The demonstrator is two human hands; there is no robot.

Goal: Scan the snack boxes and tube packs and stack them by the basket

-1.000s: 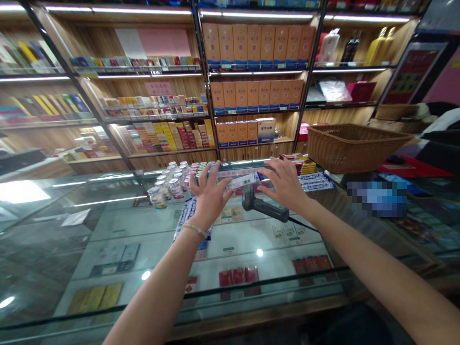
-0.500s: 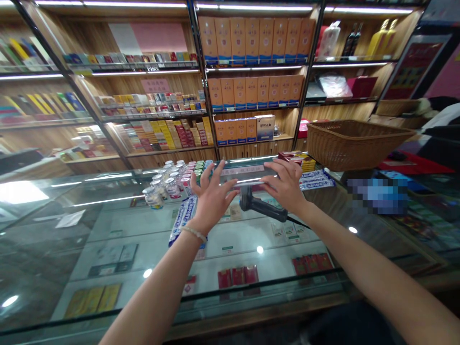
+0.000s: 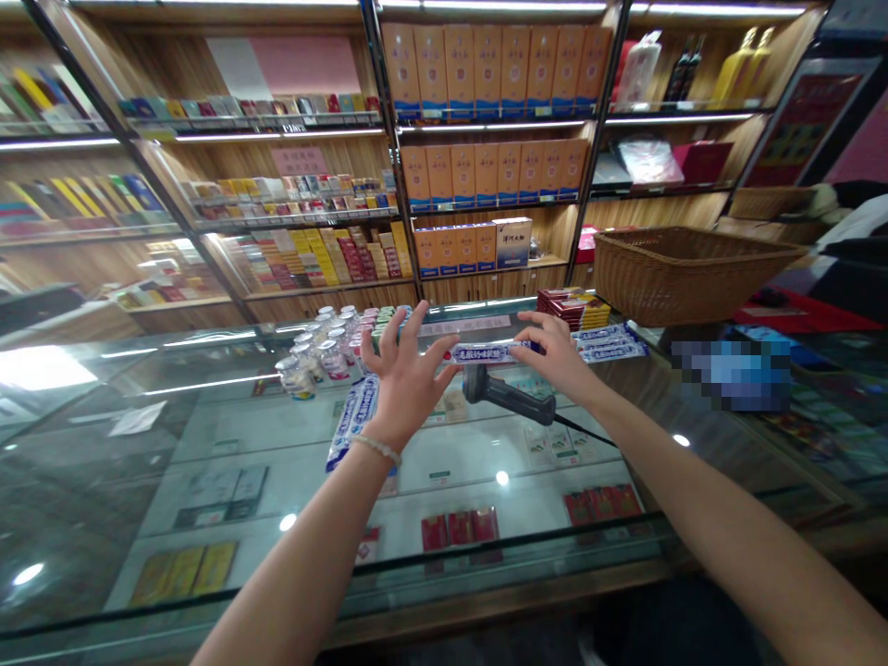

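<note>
A slim blue-and-white candy packet (image 3: 482, 354) is stretched level between my two hands, its printed side facing me. At its left end, the thumb and index finger of my left hand (image 3: 402, 393) close around it, while the other fingers stay spread. My right hand (image 3: 555, 356) pinches the other end between thumb and fingers. Just below the packet is a dark handheld scanner (image 3: 513, 400) with a cable trailing right. Similar packets (image 3: 352, 421) lie beside my left wrist, and more packets (image 3: 610, 342) lie past my right hand.
The glass counter (image 3: 277, 472) has a front edge close to me. Small lidded jars (image 3: 326, 347) stand left of my hands. Stacked red boxes (image 3: 559, 303) and a wicker basket (image 3: 686, 277) are at the right. Stocked shelves line the wall behind.
The candy packet has turned so its printed blue face shows; before, only a pale strip was visible between my hands. Both hands have barely shifted.
</note>
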